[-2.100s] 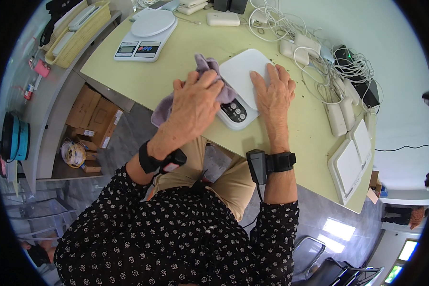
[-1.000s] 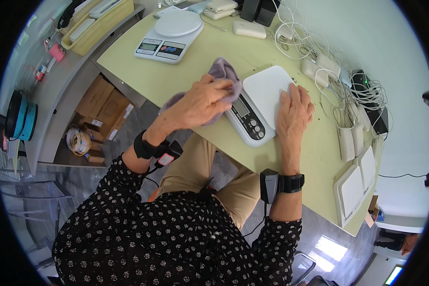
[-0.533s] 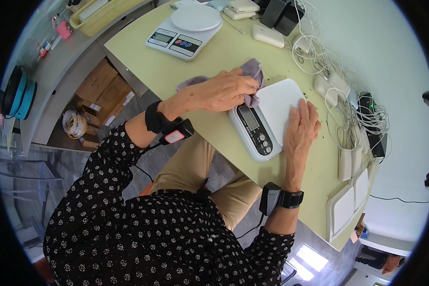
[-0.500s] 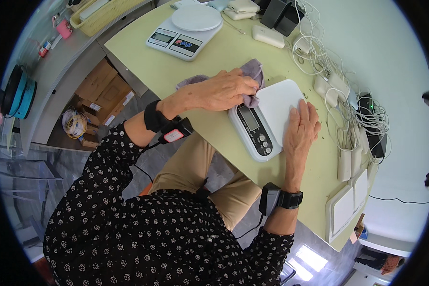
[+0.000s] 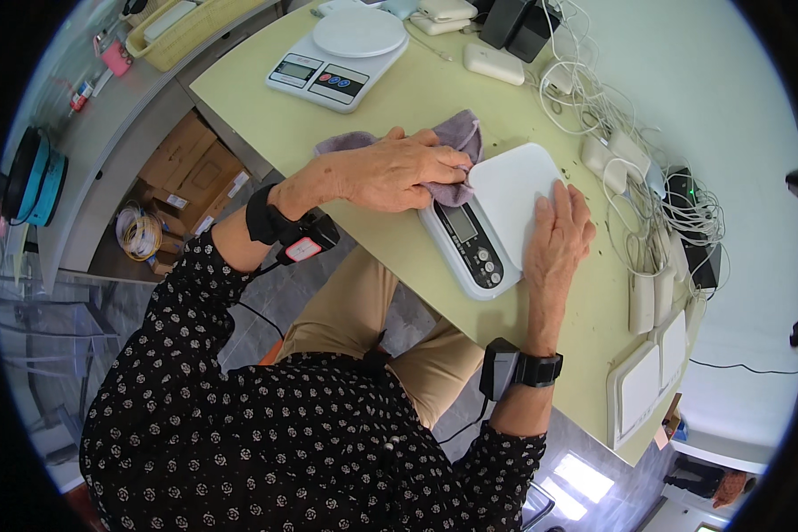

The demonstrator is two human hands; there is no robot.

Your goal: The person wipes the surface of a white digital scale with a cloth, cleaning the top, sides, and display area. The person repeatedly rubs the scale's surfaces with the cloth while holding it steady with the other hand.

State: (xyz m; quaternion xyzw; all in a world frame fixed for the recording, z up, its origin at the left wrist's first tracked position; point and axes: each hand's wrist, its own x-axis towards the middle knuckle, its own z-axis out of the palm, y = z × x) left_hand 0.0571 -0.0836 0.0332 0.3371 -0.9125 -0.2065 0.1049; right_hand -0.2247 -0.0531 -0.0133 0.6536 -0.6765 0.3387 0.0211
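Left fingers clutch a crumpled purple cloth; right fingers, unclenched, edge a rectangular white scale; lopsided pressure could skid it.

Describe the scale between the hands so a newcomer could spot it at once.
On the pale green table, find the left hand holding a purple cloth near the closest edge. The white scale lies between that hand and the right hand. Its squarish plate sets it apart from the round-plated scale farther back.
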